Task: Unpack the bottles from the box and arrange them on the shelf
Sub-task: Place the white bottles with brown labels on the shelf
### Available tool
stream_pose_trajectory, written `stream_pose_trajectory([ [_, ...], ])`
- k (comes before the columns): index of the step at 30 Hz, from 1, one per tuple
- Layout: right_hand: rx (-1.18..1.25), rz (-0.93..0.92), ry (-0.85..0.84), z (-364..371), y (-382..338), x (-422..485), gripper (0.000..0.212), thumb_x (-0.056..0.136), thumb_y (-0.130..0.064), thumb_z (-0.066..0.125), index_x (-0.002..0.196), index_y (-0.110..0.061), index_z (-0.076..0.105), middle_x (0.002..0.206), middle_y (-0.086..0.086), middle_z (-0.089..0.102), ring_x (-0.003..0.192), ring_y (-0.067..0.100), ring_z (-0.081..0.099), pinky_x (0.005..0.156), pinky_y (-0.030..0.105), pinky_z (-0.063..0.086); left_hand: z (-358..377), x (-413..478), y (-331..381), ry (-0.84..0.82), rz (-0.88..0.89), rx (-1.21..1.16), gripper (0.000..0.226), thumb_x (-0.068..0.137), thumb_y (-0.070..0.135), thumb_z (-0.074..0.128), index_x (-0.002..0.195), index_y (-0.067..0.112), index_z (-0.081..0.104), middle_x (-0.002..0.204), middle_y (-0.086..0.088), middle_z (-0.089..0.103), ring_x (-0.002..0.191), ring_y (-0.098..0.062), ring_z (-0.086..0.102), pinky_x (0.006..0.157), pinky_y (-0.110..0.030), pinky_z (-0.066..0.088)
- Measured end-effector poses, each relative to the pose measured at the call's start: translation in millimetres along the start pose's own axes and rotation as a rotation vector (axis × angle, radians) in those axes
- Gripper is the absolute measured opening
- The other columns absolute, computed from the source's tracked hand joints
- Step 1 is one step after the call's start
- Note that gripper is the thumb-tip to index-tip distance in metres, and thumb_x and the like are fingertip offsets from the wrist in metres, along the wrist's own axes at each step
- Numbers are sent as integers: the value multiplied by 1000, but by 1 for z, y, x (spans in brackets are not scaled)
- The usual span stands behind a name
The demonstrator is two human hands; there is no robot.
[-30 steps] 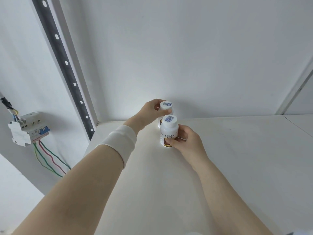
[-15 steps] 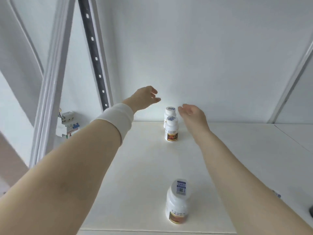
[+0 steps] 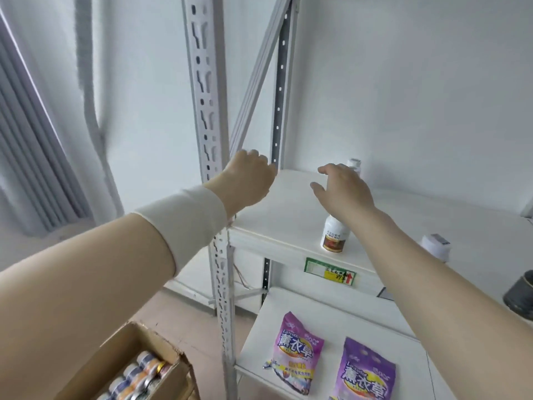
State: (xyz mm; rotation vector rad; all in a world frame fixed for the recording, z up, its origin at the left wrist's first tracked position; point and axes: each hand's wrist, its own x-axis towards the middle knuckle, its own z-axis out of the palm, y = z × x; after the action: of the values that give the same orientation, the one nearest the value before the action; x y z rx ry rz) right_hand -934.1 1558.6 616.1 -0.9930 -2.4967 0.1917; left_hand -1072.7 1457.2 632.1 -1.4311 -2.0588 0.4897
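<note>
- The fingers (image 3: 324, 169) of the right hand (image 3: 343, 192) are spread and slack, holding nothing; a second ago they gripped a bottle.
- The left hand (image 3: 251, 180) has its fingers loosely bent, also empty, its own bottle released.
- Both hands have drawn back and hover over the shelf (image 3: 282, 220).
- The front bottle (image 3: 334, 235) stands upright under the right wrist; a white cap (image 3: 354, 163) shows at the back wall behind the right hand.
- The box (image 3: 161, 368) comes into view at lower left with more bottles inside, so that placement looks finished and another fetch is likely next.
</note>
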Motion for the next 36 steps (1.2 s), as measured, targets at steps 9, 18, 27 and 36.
stream_pose_trajectory([
  [9, -130, -303, -63, 53, -115, -65, 41, 96, -30, 43, 133, -11, 44, 134, 9, 49, 123, 29, 43, 98, 38, 35, 51, -159, -62, -269, -152, -20, 41, 99, 34, 39, 133, 11, 39, 128, -8, 51, 118, -25, 49, 90, -31, 39],
  [18, -209, -499, -355, 198, -235, -106, 44, 96, -32, 42, 136, -13, 42, 136, 7, 48, 125, 25, 42, 100, 36, 34, 194, -310, -107, -545, -304, -150, 36, 98, 24, 42, 131, 11, 42, 128, -7, 53, 116, -24, 53, 89, -31, 41],
  [27, -323, -761, -707, 380, -300, -143, 38, 96, -29, 41, 130, -11, 44, 134, 9, 48, 124, 26, 43, 103, 36, 34, 353, -411, -70, -920, -458, -406, 31, 97, 23, 43, 126, 11, 48, 125, -8, 57, 114, -25, 55, 89, -32, 44],
  [36, -472, -1028, -1120, 548, -303, -191, 31, 88, -17, 53, 117, -5, 53, 119, 14, 56, 111, 30, 51, 90, 36, 41, 476, -471, 26, -1286, -745, -801, 31, 94, 14, 42, 125, 11, 48, 125, -9, 56, 116, -27, 53, 91, -34, 43],
])
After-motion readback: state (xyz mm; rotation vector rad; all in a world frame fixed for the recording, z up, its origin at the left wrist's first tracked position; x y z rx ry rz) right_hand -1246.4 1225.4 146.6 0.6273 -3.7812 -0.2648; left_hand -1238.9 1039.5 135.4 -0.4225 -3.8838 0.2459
